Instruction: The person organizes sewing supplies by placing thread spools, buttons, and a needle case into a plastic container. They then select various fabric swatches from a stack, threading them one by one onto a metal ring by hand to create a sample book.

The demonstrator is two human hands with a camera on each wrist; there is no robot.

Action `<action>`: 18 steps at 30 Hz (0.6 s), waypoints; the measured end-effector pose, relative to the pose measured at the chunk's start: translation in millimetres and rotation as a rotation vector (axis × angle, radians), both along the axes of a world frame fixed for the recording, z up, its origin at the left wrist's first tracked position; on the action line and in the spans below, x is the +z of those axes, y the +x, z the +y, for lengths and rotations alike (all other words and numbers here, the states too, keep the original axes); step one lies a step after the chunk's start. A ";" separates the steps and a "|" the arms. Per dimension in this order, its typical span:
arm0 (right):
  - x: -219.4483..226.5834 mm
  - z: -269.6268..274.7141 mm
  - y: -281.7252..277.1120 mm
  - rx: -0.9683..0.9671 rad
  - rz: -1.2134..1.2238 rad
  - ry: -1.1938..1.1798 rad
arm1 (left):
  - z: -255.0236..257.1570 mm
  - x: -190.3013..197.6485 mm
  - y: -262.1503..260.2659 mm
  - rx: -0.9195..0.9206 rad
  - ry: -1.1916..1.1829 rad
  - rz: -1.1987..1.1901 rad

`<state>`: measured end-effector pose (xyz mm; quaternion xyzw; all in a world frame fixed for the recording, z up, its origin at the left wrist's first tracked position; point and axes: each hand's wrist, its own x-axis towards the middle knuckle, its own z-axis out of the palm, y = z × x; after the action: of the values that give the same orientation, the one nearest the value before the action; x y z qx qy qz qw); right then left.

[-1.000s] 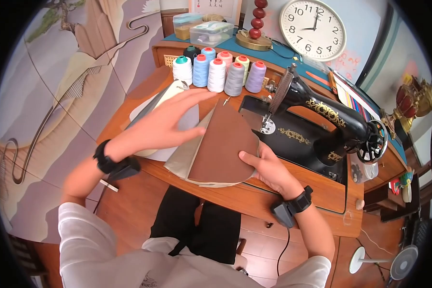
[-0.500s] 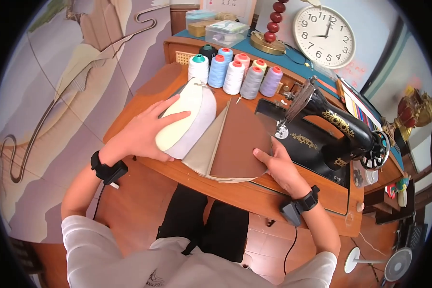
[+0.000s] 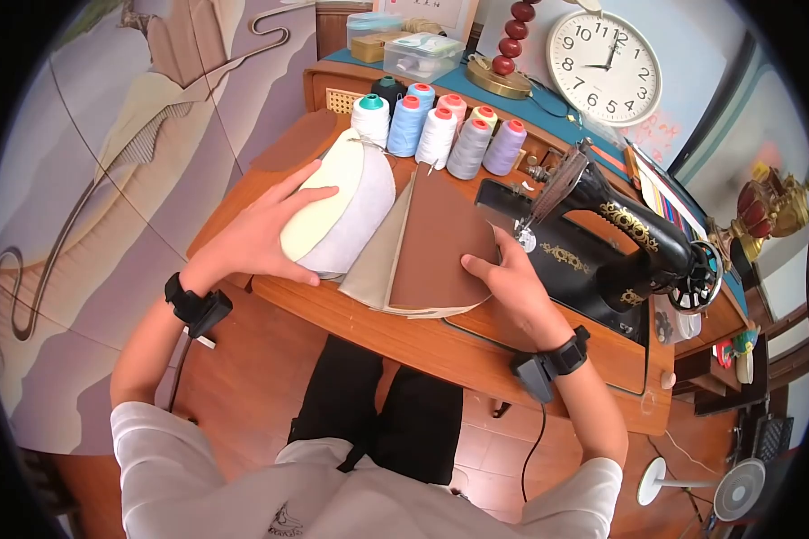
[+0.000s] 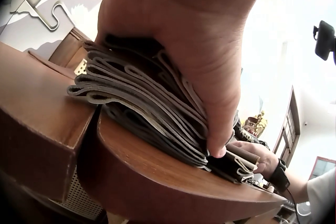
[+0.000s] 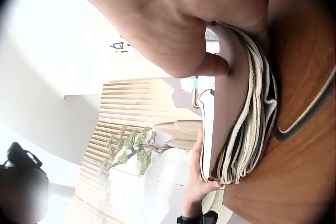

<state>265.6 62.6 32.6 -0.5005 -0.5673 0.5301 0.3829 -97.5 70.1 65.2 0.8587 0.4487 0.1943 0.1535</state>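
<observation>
On the table at left in the head view, my left hand (image 3: 259, 232) spans a layered stack with a pale yellow and lilac top (image 3: 355, 211), fingers spread on it and thumb at its near edge. The left wrist view has this hand (image 4: 181, 29) over many folded grey-brown layers (image 4: 142, 95); its fingers are hidden. Beside that stack, my right hand (image 3: 520, 292) grips the right edge of a brown fan-shaped stack (image 3: 442, 247), thumb on top. In the right wrist view, the thumb of this hand (image 5: 173, 29) presses the brown cover (image 5: 231, 95) above several pale layers.
A black sewing machine (image 3: 634, 220) stands at the right. Several thread cones (image 3: 436, 136) line the back of the wooden table (image 3: 368, 337). Behind them are plastic boxes (image 3: 422, 58), a red-beaded stand (image 3: 505, 67) and a round clock (image 3: 605, 67). A brown piece (image 3: 298, 142) lies at the back left.
My left hand has moved left from the brown stack onto the yellow and lilac one, uncovering its top. My right hand stays at the brown stack, which has shifted slightly.
</observation>
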 end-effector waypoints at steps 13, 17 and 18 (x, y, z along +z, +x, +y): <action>9.7 -4.8 79.7 0.030 0.242 -0.192 | -40.2 -31.1 -17.3 0.270 0.134 -0.365; -5.5 1.3 89.5 0.105 0.329 -0.221 | -57.0 -15.2 16.8 0.371 0.346 -0.303; -7.6 1.9 91.4 0.114 0.334 -0.220 | -62.8 -10.4 28.2 0.346 0.482 -0.261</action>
<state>357.0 64.5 24.9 -0.4117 -0.4621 0.6853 0.3839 -69.3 7.3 54.8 0.7493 0.5055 0.4264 -0.0333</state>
